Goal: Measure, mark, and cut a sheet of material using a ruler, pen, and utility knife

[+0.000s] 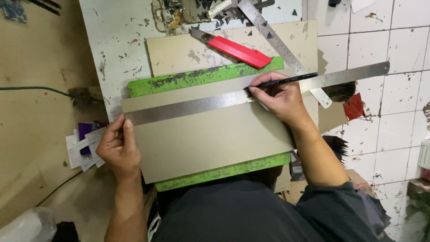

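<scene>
A long steel ruler (197, 106) lies across a beige cardboard sheet (210, 136) that rests on a green cutting mat (197, 77). My left hand (117, 147) presses down on the ruler's left end at the edge of the sheet. A black pen (286, 80) is held in my right hand (280, 98), its tip touching the cardboard along the ruler's upper edge near the middle.
A red utility knife (237, 50) lies on another cardboard piece (179, 51) behind the mat, next to a second steel ruler (277, 42). Paper scraps (83, 145) sit at the left, a red scrap (354, 106) at the right on white tiles (394, 130).
</scene>
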